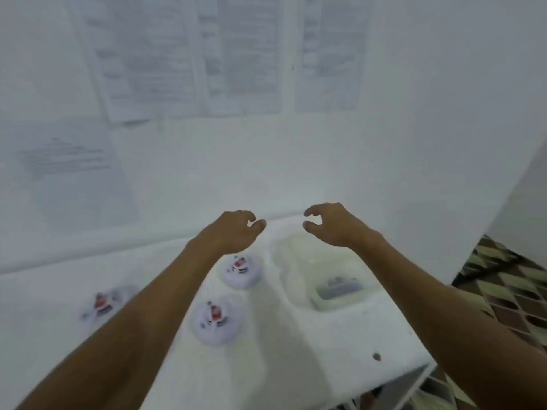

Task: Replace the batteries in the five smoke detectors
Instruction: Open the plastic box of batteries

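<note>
Three round white smoke detectors lie on the white table, each with a red-and-white battery showing in its open back: one at the left, one near the middle front, one further back. My left hand hovers above the back detector, fingers loosely curled, holding nothing. My right hand hovers level with it over the far table edge, fingers also loosely curled and empty. The picture is blurred.
A clear plastic tray lies right of the detectors with a small box of dark items in it. Printed sheets hang on the white wall behind. Patterned floor shows past the table's right edge.
</note>
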Tool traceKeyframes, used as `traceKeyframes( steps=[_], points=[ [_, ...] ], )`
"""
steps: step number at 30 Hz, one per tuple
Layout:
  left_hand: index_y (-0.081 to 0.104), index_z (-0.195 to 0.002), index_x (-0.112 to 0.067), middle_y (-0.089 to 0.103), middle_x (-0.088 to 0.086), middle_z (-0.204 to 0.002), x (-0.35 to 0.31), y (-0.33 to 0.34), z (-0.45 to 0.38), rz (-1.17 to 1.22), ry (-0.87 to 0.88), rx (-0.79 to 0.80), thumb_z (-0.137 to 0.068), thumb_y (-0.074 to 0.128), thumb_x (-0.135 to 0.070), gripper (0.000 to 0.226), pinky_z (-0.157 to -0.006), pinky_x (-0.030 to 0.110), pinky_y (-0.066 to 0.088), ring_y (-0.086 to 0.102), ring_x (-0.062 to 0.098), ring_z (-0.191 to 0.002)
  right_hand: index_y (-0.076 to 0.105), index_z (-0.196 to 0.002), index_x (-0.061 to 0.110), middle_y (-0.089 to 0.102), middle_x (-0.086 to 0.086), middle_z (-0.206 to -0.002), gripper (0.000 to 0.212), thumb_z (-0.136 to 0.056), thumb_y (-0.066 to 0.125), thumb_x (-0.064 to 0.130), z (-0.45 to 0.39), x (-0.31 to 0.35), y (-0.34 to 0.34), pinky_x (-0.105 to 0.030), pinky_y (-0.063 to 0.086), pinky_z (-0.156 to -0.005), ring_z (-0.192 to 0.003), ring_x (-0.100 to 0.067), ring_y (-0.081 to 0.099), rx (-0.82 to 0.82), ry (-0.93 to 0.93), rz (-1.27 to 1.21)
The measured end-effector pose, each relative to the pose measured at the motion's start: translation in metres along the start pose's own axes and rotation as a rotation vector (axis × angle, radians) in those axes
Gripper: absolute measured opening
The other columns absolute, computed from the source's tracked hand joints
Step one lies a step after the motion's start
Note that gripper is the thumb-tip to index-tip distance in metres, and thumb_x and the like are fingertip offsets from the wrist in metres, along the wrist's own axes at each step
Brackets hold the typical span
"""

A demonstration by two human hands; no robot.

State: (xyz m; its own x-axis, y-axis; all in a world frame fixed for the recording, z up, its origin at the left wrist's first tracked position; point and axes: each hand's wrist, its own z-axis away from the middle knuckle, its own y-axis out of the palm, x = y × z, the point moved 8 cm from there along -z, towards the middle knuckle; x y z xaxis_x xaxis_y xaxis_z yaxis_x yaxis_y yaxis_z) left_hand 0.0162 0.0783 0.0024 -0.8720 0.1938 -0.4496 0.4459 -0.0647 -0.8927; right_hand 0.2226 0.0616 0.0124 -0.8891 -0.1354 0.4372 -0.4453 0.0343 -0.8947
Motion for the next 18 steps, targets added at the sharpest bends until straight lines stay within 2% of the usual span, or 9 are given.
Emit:
traceKeyframes(
  steps=[2, 4, 7, 10, 13, 16, 18],
  points=[
    [0.052, -0.136, -0.023, 0.055, 0.004, -0.138, -0.011, 0.043, -0.001, 0.084, -0.069, 0.033, -0.095, 0.039, -0.058, 0.055, -0.094, 0.032, 0.039, 0.050, 0.023, -0.126, 0.058, -0.135, 0.015, 0.056, -0.005, -0.141, 0.040, -0.098, 0.056, 0.031, 0.010, -0.041, 0.006, -0.027, 0.036, -0.104, -0.129, -0.021, 0.051, 0.009, 0.030, -0.033],
    [0.049, -0.139, -0.022, 0.054, 0.004, -0.140, -0.024, 0.090, 0.006, 0.127, -0.139, 0.052, -0.097, 0.039, -0.055, 0.055, -0.101, 0.035, 0.038, 0.047, 0.024, -0.130, 0.058, -0.135, 0.013, 0.057, -0.007, -0.140, 0.040, -0.098, 0.057, 0.028, 0.021, -0.087, 0.020, -0.024, 0.034, -0.102, -0.128, -0.021, 0.052, 0.016, 0.046, -0.078],
    [0.045, -0.141, -0.018, 0.055, 0.009, -0.139, -0.042, 0.138, 0.011, 0.170, -0.228, 0.002, -0.099, 0.039, -0.051, 0.054, -0.103, 0.036, 0.039, 0.048, 0.026, -0.129, 0.056, -0.137, 0.010, 0.058, -0.013, -0.137, 0.040, -0.098, 0.057, 0.022, 0.028, -0.133, 0.034, -0.018, 0.030, -0.098, -0.128, -0.024, 0.051, -0.048, 0.026, -0.143],
    [0.039, -0.142, -0.016, 0.054, 0.013, -0.136, -0.058, 0.168, 0.022, 0.170, -0.325, -0.064, -0.100, 0.036, -0.047, 0.053, -0.095, 0.037, 0.041, 0.050, 0.029, -0.124, 0.053, -0.139, 0.009, 0.054, -0.017, -0.137, 0.042, -0.099, 0.055, 0.021, 0.031, -0.158, 0.049, -0.025, 0.033, -0.101, -0.127, -0.031, 0.050, -0.040, 0.011, -0.211],
    [0.029, -0.147, -0.018, 0.054, 0.013, -0.134, -0.065, 0.187, 0.029, 0.187, -0.401, -0.116, -0.100, 0.035, -0.048, 0.057, -0.095, 0.039, 0.043, 0.052, 0.030, -0.121, 0.043, -0.146, 0.014, 0.040, -0.017, -0.142, 0.049, -0.100, 0.053, 0.027, 0.033, -0.168, 0.066, -0.037, 0.037, -0.104, -0.128, -0.034, 0.044, 0.015, 0.022, -0.278],
    [0.022, -0.151, -0.017, 0.052, 0.014, -0.138, -0.065, 0.194, 0.031, 0.315, -0.442, -0.178, -0.100, 0.037, -0.047, 0.061, -0.097, 0.037, 0.040, 0.051, 0.030, -0.124, 0.032, -0.152, 0.018, 0.039, -0.017, -0.140, 0.057, -0.101, 0.051, 0.035, 0.032, -0.177, 0.075, -0.038, 0.038, -0.102, -0.128, -0.033, 0.043, 0.046, 0.082, -0.364],
    [0.019, -0.152, -0.015, 0.050, 0.014, -0.141, -0.068, 0.194, 0.030, 0.388, -0.455, -0.216, -0.100, 0.040, -0.046, 0.065, -0.097, 0.033, 0.038, 0.049, 0.030, -0.127, 0.029, -0.153, 0.020, 0.044, -0.018, -0.136, 0.058, -0.101, 0.050, 0.037, 0.030, -0.183, 0.077, -0.033, 0.036, -0.097, -0.128, -0.033, 0.044, 0.071, 0.116, -0.420]
  ],
)
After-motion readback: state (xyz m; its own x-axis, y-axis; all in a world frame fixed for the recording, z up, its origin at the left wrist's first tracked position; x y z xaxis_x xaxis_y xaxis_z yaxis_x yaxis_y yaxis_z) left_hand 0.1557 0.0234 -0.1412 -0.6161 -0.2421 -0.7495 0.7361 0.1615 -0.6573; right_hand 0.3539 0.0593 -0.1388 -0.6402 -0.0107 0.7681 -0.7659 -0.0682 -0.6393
